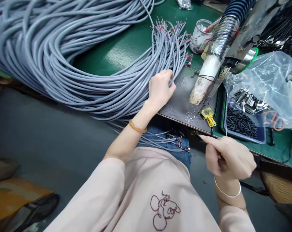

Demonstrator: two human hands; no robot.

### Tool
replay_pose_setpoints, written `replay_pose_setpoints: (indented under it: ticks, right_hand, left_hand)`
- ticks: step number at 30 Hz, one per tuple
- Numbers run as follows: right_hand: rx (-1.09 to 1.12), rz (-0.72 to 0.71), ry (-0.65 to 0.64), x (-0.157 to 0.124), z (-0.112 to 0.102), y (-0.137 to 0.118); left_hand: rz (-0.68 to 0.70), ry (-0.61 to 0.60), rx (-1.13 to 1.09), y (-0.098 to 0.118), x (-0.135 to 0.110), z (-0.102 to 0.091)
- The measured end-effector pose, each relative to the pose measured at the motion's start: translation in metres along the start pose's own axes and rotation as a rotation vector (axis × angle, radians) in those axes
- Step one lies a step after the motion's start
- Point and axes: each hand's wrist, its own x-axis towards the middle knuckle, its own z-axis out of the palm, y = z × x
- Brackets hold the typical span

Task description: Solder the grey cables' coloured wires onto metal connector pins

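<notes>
My left hand [160, 88] is closed at the near edge of a bundle of grey cables [107, 87]. A bit of grey cable shows between its thumb and fingers. The bundle's ends, with stripped red and white wires [171, 29], fan out beyond that hand. My right hand [229, 156] hangs in front of the table edge, index finger stretched to the left and the other fingers loosely curled. Nothing shows in it. Several cables with small metal connectors [179, 141] soldered on lie across my lap.
A white fume pipe [205, 77] reaches down over a grey board [177, 100]. A yellow clip-like piece [209, 116] lies at its edge. To the right stands a blue tray [260, 138] of black sleeves, partly under a plastic bag [271, 83]. A clear cup [201, 37] stands behind.
</notes>
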Motion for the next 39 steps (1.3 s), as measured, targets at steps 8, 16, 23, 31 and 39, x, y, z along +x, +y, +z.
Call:
replay_pose_setpoints:
  ticks: [8, 16, 23, 31, 39]
  right_hand:
    - [-0.071, 0.317, 0.223, -0.007, -0.009, 0.015]
    - [0.222, 0.491, 0.045, 0.005, 0.007, 0.009]
    - [0.253, 0.508, 0.052, 0.005, 0.010, 0.005]
    - [0.607, 0.593, -0.079, 0.005, 0.009, 0.013]
    - [0.554, 0.611, -0.159, 0.000, 0.003, 0.009]
  left_hand:
    - [-0.370, -0.132, -0.980, 0.007, -0.091, -0.083]
    - [-0.426, -0.534, -1.336, -0.044, -0.171, -0.113]
    - [-0.583, -0.555, -1.270, -0.048, -0.193, -0.111]
    - [-0.457, -0.963, -1.184, -0.057, -0.205, -0.098]
    - [-0.422, -1.195, -0.973, -0.012, -0.174, -0.068]
